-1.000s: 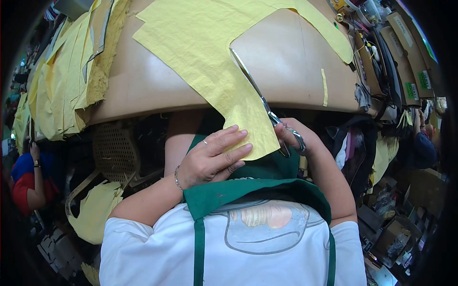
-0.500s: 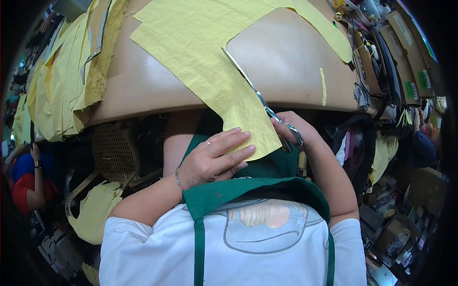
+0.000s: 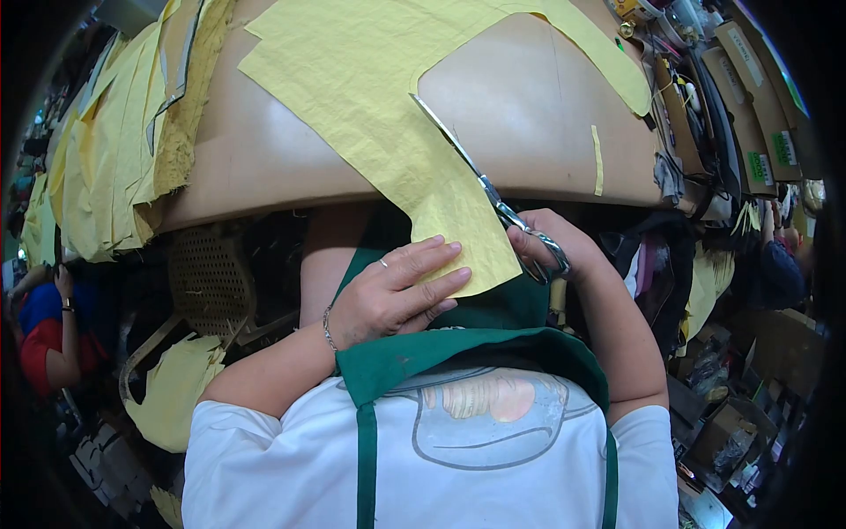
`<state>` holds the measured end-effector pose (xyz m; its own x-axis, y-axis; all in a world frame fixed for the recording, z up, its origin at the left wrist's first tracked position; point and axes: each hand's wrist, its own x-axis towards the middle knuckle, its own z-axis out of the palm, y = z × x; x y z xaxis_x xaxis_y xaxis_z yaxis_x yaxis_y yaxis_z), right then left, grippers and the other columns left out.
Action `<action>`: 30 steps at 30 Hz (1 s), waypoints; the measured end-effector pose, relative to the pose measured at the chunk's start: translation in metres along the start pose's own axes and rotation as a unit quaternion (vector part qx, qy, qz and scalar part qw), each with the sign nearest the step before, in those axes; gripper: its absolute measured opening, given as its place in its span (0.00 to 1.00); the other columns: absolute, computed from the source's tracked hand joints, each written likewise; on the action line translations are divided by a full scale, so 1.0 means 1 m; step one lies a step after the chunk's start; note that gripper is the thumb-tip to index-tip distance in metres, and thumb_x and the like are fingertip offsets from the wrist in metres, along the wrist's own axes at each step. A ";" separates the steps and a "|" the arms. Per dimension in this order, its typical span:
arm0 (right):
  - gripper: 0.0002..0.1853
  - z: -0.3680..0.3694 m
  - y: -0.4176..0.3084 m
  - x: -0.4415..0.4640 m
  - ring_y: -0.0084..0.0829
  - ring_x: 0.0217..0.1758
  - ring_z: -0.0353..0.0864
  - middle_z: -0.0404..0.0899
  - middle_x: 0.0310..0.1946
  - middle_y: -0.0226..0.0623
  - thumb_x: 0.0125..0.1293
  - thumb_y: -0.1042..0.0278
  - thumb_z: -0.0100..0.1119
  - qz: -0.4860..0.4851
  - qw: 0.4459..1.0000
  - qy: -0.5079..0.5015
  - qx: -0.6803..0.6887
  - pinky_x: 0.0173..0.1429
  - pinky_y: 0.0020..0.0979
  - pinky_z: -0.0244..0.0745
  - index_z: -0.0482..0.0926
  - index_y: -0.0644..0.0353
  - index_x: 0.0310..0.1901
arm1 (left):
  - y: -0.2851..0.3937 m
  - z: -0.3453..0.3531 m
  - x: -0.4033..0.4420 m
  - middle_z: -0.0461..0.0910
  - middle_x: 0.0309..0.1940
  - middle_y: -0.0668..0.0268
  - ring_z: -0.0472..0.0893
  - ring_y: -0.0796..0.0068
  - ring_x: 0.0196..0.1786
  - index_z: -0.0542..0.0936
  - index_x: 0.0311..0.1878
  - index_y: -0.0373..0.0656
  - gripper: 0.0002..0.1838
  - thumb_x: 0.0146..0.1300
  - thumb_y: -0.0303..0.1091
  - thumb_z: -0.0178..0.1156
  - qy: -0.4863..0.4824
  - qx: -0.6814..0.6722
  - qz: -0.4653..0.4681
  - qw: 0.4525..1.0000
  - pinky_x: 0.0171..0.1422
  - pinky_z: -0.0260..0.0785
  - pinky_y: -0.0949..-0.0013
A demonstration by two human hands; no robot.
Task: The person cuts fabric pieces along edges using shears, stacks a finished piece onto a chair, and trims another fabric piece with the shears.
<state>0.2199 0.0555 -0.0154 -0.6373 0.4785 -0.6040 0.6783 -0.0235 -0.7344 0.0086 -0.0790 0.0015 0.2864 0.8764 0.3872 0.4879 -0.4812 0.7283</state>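
A large yellow sheet (image 3: 379, 106), creased like paper or thin fabric, lies across the table, and a narrow part of it hangs over the near edge above my lap. My left hand (image 3: 397, 286) holds this hanging end, fingers on top and thumb hidden from view. In my right hand (image 3: 555, 238) are long metal scissors (image 3: 489, 189), with fingers in the handle loops. Their blades point away from me along the right edge of the sheet, the tip near its inner curve. The blades look nearly together.
The brown table (image 3: 520, 106) bears a thin yellow strip (image 3: 597, 160) at right. Stacked yellow sheets (image 3: 106, 167) hang over its left end. Cardboard boxes (image 3: 740, 106) and small supplies crowd the right. A plastic chair (image 3: 211, 278) stands at left, near another person's arm (image 3: 63, 335).
My right hand and the scissors have shifted slightly right and toward me, a little away from the sheet's edge. My left hand and the sheet have hardly moved.
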 end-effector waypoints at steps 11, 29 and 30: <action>0.36 0.006 0.002 0.002 0.24 0.13 0.70 0.68 0.09 0.33 0.43 0.27 0.54 0.047 0.998 0.042 -0.002 0.18 0.25 0.64 0.71 0.63 0.18 | 0.001 0.001 0.001 0.72 0.49 0.56 0.73 0.57 0.50 0.75 0.47 0.43 0.20 0.47 0.26 0.62 -0.002 -0.002 -0.002 1.000 0.55 0.66 0.61; 0.39 0.000 -0.002 -0.004 0.24 0.13 0.70 0.66 0.09 0.32 0.40 0.23 0.51 0.041 0.999 0.034 0.000 0.17 0.25 0.64 0.70 0.63 0.18 | 0.001 0.001 0.003 0.72 0.48 0.56 0.74 0.59 0.49 0.76 0.47 0.43 0.20 0.47 0.26 0.62 0.006 -0.003 0.005 1.000 0.54 0.67 0.62; 0.38 0.001 0.000 -0.004 0.24 0.13 0.69 0.66 0.09 0.32 0.40 0.24 0.52 0.039 0.998 0.038 -0.001 0.17 0.25 0.64 0.70 0.63 0.18 | 0.001 0.001 0.003 0.72 0.48 0.56 0.74 0.59 0.49 0.75 0.47 0.43 0.20 0.47 0.26 0.62 0.005 -0.004 0.006 1.000 0.54 0.67 0.62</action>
<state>0.2217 0.0530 -0.0132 -0.5523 0.5411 -0.6341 0.7256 -0.0624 -0.6853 0.0107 -0.0768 0.0031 0.2844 0.8711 0.4005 0.4787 -0.4909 0.7279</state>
